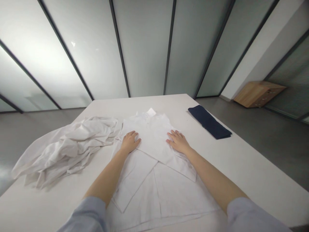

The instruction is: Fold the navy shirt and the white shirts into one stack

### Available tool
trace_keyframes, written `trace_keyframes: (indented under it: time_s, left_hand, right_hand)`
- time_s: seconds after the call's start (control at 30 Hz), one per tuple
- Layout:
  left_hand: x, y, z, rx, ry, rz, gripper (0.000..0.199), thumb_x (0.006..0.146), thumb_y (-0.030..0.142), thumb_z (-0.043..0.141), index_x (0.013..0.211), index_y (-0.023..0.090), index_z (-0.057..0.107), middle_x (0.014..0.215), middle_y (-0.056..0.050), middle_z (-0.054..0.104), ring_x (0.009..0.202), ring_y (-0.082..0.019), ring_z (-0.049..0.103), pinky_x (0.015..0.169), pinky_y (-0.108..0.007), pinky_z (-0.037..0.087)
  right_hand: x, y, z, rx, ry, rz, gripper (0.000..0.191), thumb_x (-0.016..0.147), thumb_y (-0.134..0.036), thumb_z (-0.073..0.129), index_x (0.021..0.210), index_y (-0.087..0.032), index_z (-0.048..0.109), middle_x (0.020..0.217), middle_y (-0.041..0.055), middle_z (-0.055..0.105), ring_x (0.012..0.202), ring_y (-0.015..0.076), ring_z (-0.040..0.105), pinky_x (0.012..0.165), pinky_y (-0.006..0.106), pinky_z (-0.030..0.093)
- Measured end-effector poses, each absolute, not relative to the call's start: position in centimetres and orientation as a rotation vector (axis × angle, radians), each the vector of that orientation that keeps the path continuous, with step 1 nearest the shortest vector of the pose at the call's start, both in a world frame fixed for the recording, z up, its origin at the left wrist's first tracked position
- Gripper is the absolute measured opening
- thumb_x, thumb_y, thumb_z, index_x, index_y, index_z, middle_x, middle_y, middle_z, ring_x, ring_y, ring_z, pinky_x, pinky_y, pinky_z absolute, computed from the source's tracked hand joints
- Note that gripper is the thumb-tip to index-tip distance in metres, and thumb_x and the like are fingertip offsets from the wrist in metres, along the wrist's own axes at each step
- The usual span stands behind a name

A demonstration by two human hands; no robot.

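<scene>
A white garment (pixel 154 138) lies spread on the white table (pixel 241 167), its sleeves folded across its body and a white tag (pixel 151 112) at its far end. My left hand (pixel 130 141) rests flat on the garment's left part, fingers spread. On its right part lies my right hand (pixel 178 141), also flat with the fingers apart. Neither hand grips the cloth.
A crumpled heap of white cloth (pixel 74 145) lies at the left and reaches the table's left edge. On the right is a folded dark blue cloth (pixel 210 121). A wooden cabinet (pixel 258 93) stands on the floor beyond, near frosted glass panels.
</scene>
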State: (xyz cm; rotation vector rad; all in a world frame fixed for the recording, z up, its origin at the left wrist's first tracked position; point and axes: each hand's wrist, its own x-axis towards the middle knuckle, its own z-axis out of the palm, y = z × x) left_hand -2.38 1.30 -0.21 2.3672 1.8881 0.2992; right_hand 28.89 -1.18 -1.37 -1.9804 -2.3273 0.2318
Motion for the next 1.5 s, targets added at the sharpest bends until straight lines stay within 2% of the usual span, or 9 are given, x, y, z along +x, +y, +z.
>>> trace_keyframes:
  time_s: [0.23,0.3,0.4,0.47,0.73,0.9,1.1,1.3,1.5]
  left_hand:
    - [-2.6,1.3,-0.1,2.349,1.874,0.309,0.047,0.089,0.042,0.049,0.131,0.022,0.058,0.146,-0.006,0.049,0.135,-0.023,0.043,0.114,-0.036,0.034]
    - [-2.6,1.3,-0.1,2.352,1.870,0.320,0.047,0.089,0.041,0.050,0.130,0.022,0.058,0.146,-0.007,0.050,0.135,-0.023,0.044,0.114,-0.036,0.033]
    - [-2.5,1.2,-0.1,2.346,1.869,0.330,0.047,0.088,0.041,0.051,0.130,0.021,0.058,0.146,-0.007,0.050,0.134,-0.023,0.044,0.113,-0.036,0.034]
    - [-2.4,1.1,-0.1,2.336,1.871,0.334,0.047,0.088,0.041,0.052,0.130,0.021,0.058,0.146,-0.008,0.049,0.134,-0.024,0.044,0.113,-0.037,0.035]
    - [-2.4,1.0,-0.5,2.327,1.850,0.357,0.047,0.088,0.040,0.053,0.130,0.020,0.057,0.147,-0.009,0.048,0.135,-0.025,0.043,0.113,-0.038,0.035]
    - [-2.4,0.8,-0.8,2.334,1.849,0.391,0.044,0.088,0.038,0.054,0.128,0.022,0.058,0.145,-0.009,0.049,0.134,-0.025,0.044,0.112,-0.040,0.036]
    - [-1.7,-0.1,-0.2,2.384,1.880,0.364,0.043,0.090,0.036,0.052,0.129,0.020,0.055,0.144,-0.011,0.049,0.133,-0.026,0.044,0.110,-0.041,0.035]
    - [-1.7,1.7,1.7,2.468,1.884,0.165,0.040,0.092,0.042,0.045,0.123,0.020,0.058,0.128,-0.012,0.060,0.120,-0.028,0.053,0.099,-0.041,0.043]
    - [-2.6,4.9,1.0,2.476,1.946,0.048,0.062,0.096,0.049,0.035,0.148,0.015,0.036,0.157,-0.016,0.029,0.145,-0.031,0.025,0.115,-0.045,0.023]
  right_hand:
    - [28.4,-2.0,-0.8,-1.992,-2.324,0.152,0.056,0.096,-0.054,0.034,0.145,-0.028,0.043,0.158,0.0069,0.031,0.144,0.0307,0.026,0.114,0.048,0.021]
    - [28.3,-1.9,0.2,-1.980,-2.358,0.126,0.052,0.096,-0.053,0.037,0.139,-0.026,0.050,0.153,0.0098,0.040,0.140,0.0311,0.035,0.111,0.047,0.026]
    - [28.4,-0.2,2.3,-2.022,-2.340,0.136,0.044,0.096,-0.049,0.038,0.122,-0.023,0.063,0.128,0.0122,0.063,0.121,0.0284,0.056,0.101,0.040,0.037]
    - [28.5,1.8,3.4,-2.100,-2.231,0.110,0.042,0.096,-0.044,0.037,0.119,-0.021,0.063,0.117,0.0118,0.068,0.112,0.0261,0.061,0.093,0.036,0.042]
    - [28.0,7.8,1.9,-2.352,-1.926,0.078,0.051,0.097,-0.043,0.036,0.125,-0.007,0.060,0.128,0.0247,0.057,0.121,0.0342,0.051,0.096,0.042,0.039]
    - [29.2,8.9,0.8,-2.334,-1.999,0.016,0.040,0.099,-0.030,0.035,0.117,-0.010,0.064,0.121,0.0218,0.062,0.115,0.0302,0.055,0.094,0.040,0.039]
    - [30.3,8.9,1.2,-2.274,-1.949,-0.157,0.036,0.097,-0.030,0.039,0.112,-0.011,0.065,0.116,0.0197,0.064,0.108,0.0288,0.058,0.088,0.038,0.041]
    - [26.9,7.2,0.9,-1.868,-2.337,-0.094,0.044,0.096,-0.041,0.040,0.129,-0.017,0.058,0.135,0.0146,0.056,0.124,0.0278,0.049,0.101,0.039,0.037]
    - [25.4,6.7,-0.7,-1.915,-2.444,0.094,0.062,0.097,-0.053,0.032,0.149,-0.019,0.037,0.157,0.0143,0.030,0.144,0.0315,0.026,0.114,0.046,0.022]
